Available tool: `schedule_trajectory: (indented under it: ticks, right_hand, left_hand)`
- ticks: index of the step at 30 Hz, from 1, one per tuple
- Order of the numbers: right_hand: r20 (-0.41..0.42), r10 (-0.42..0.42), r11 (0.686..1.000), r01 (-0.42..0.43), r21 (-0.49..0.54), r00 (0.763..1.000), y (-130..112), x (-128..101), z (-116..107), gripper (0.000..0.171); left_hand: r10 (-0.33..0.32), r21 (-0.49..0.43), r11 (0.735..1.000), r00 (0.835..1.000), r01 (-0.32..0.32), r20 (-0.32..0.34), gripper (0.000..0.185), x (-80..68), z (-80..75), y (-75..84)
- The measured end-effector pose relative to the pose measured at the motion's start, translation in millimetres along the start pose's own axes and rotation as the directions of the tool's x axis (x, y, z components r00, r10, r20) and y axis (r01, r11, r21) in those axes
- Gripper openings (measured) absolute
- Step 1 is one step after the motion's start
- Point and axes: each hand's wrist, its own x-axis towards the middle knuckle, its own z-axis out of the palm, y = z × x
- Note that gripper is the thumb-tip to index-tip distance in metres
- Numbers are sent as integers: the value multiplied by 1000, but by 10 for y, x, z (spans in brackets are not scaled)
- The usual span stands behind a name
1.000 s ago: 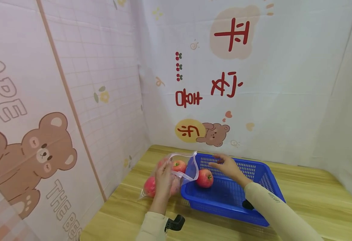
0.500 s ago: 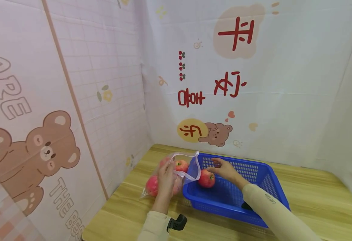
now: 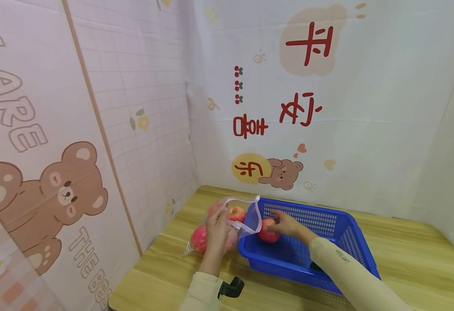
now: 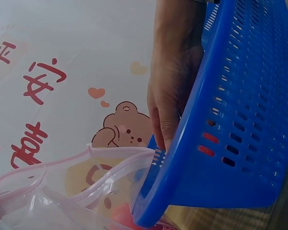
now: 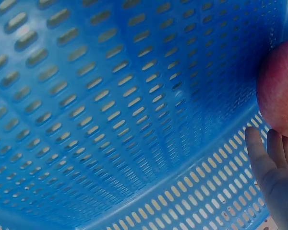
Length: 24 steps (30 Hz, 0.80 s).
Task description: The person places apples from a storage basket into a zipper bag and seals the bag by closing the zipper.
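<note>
The right hand (image 3: 287, 224) is reaching into the blue plastic basket (image 3: 339, 255), its fingers (image 5: 264, 153) lying fairly straight and close together against the red apple (image 3: 267, 231) in the basket's near-left corner. From the head view it is hard to tell whether they are curling round the fruit or only touching it; the right wrist view is showing them straight beside it. The apple is sitting right against the basket's perforated wall, its stem end facing sideways in the right wrist view.

The left hand (image 3: 216, 224) is pinching the rim of the clear zip bag (image 3: 227, 224), holding its mouth open just beside the basket's left edge. Three more red apples (image 3: 198, 239) are lying inside the bag on the wooden desk (image 3: 405, 250). The bag's open edge is hanging over the basket rim. The rest of the basket floor is lying open to the right, and the desk is running on toward the patterned backdrop (image 3: 133, 108).
</note>
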Motion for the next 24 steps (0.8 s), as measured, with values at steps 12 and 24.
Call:
schedule_trajectory:
  ticks: [12,24]
  right_hand:
    - [64,-38,998,42,-52,997,-51,-27,21,62]
    - [36,-79,994,82,-75,996,-44,-43,13,53]
  left_hand:
    - [13,1,1000,1000,-13,1,30,-4,2,9]
    - [-25,23,999,1000,25,-16,32,-11,21,19]
